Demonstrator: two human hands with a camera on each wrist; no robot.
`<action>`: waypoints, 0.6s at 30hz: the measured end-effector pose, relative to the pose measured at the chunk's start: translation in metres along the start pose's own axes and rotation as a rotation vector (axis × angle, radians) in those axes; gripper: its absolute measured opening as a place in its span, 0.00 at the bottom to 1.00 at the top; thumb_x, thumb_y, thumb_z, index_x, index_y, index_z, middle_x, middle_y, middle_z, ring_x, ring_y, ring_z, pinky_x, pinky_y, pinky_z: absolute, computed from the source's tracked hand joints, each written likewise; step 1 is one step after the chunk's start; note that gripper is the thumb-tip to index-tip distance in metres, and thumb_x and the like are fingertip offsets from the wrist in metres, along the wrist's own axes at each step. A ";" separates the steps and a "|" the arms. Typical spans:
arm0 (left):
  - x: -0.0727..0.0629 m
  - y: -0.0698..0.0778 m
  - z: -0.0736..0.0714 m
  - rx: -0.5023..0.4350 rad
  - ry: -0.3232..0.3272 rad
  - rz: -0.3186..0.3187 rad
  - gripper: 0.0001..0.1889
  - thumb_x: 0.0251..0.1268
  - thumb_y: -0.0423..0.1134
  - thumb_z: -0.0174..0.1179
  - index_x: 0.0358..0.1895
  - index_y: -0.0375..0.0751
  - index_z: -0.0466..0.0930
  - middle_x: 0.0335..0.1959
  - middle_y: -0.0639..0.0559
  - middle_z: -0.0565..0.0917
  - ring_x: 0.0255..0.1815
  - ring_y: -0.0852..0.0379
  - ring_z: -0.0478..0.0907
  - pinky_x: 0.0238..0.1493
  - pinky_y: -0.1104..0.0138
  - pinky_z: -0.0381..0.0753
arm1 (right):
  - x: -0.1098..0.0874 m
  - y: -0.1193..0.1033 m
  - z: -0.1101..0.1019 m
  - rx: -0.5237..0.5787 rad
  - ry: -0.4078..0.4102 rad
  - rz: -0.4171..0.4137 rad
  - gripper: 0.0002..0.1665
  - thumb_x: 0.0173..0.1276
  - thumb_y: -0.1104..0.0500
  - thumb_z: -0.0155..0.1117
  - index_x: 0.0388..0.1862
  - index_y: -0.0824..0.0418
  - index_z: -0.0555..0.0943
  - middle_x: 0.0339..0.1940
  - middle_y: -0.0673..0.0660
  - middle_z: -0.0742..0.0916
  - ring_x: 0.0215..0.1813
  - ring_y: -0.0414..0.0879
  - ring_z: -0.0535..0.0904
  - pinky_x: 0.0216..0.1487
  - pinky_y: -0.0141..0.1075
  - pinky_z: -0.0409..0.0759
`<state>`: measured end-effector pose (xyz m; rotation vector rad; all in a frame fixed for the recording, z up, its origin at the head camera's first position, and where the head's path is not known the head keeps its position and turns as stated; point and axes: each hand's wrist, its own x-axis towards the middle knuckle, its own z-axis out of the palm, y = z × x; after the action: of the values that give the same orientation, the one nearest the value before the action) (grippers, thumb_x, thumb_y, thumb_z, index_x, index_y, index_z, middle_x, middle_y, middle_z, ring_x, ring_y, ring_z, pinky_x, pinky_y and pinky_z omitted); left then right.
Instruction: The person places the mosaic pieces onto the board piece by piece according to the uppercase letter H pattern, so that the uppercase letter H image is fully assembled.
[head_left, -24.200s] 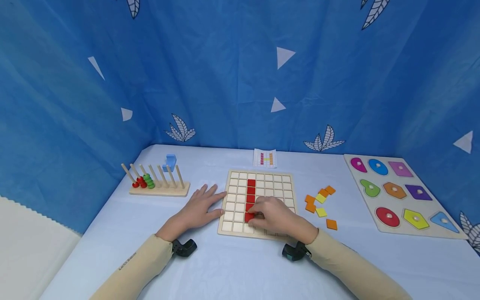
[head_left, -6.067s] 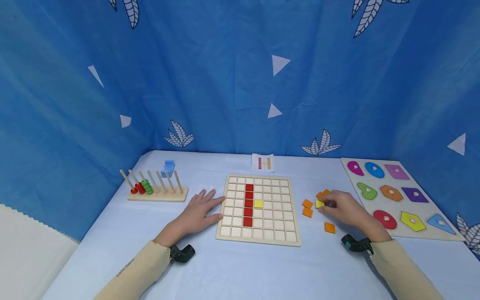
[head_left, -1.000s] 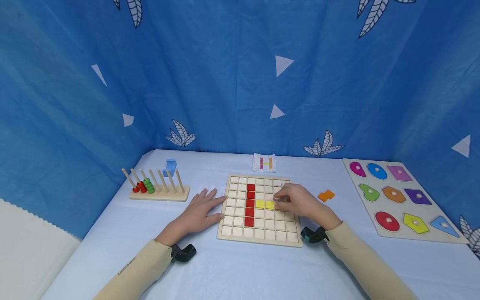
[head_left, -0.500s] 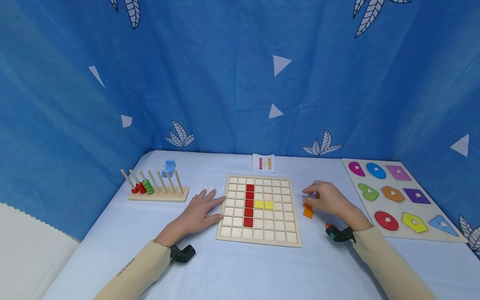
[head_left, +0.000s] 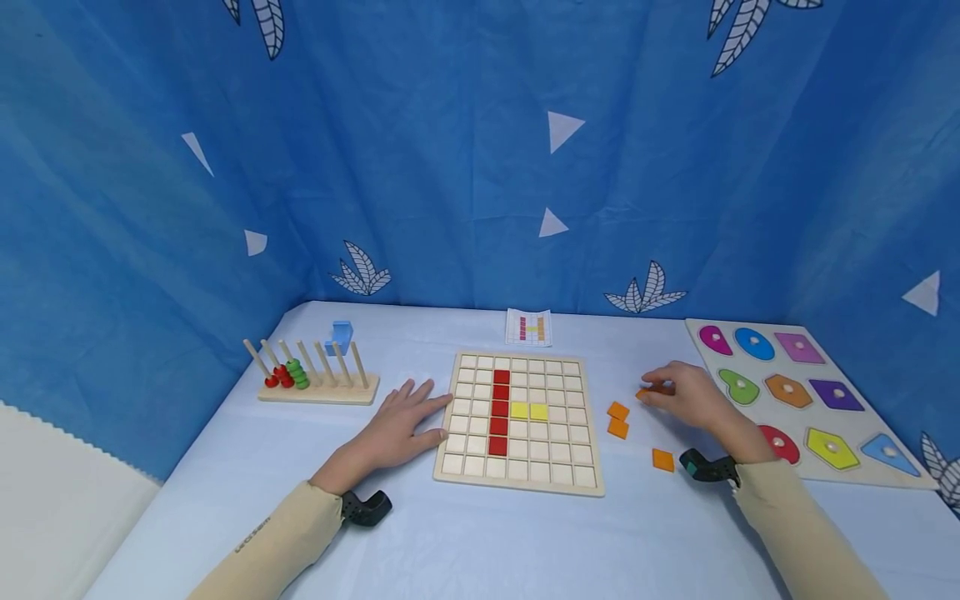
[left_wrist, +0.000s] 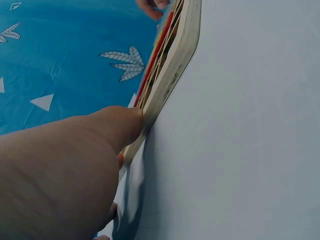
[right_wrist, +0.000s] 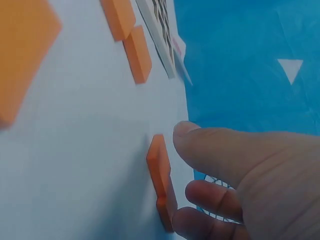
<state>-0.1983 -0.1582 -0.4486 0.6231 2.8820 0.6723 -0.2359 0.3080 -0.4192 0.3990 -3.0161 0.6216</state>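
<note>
In the head view my left hand (head_left: 400, 425) lies with spread fingers on the table, thumb and index tips touching the left edge of the wooden grid board (head_left: 519, 482). A column of red tiles (head_left: 500, 408) sits in the board, with two yellow tiles (head_left: 538, 412) in a row to its right. My right hand (head_left: 690, 400) hovers over a pair of orange tiles (right_wrist: 159, 165). In the right wrist view the thumb is apart from them and the fingers are loosely bent; whether a fingertip touches the farther tile I cannot tell.
More orange tiles (head_left: 618, 427) lie right of the board, one nearer orange tile (head_left: 663, 460) by the right wrist. A pattern card (head_left: 528, 327) is behind the board. The peg stand (head_left: 318, 392) and blue block (head_left: 341, 335) are left, the shape puzzle (head_left: 812, 398) right.
My right hand has moved from the board, past the near orange tiles, to the farther pair. Over the longer span, two yellow tiles went from the table into the board. The left hand stays put.
</note>
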 end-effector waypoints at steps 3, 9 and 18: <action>0.000 0.000 0.000 0.000 0.004 0.006 0.31 0.73 0.54 0.59 0.76 0.51 0.69 0.81 0.36 0.60 0.83 0.28 0.47 0.79 0.32 0.47 | -0.001 0.005 0.000 -0.011 -0.003 0.016 0.20 0.62 0.60 0.76 0.52 0.68 0.87 0.38 0.60 0.87 0.39 0.49 0.78 0.36 0.31 0.79; -0.001 0.000 0.000 -0.002 0.004 0.004 0.31 0.73 0.54 0.59 0.76 0.52 0.69 0.81 0.36 0.60 0.83 0.28 0.47 0.78 0.32 0.47 | -0.002 0.013 -0.003 -0.012 -0.004 0.024 0.21 0.62 0.60 0.76 0.51 0.69 0.87 0.41 0.63 0.88 0.39 0.50 0.79 0.37 0.32 0.78; 0.000 0.000 -0.001 -0.007 -0.002 -0.003 0.31 0.73 0.55 0.59 0.76 0.52 0.69 0.82 0.37 0.59 0.84 0.29 0.47 0.79 0.32 0.47 | -0.002 0.020 -0.004 -0.001 0.002 0.027 0.21 0.61 0.61 0.76 0.52 0.70 0.86 0.43 0.66 0.88 0.40 0.51 0.80 0.37 0.32 0.78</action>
<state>-0.1987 -0.1583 -0.4481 0.6184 2.8763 0.6810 -0.2390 0.3276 -0.4233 0.3582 -3.0242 0.6218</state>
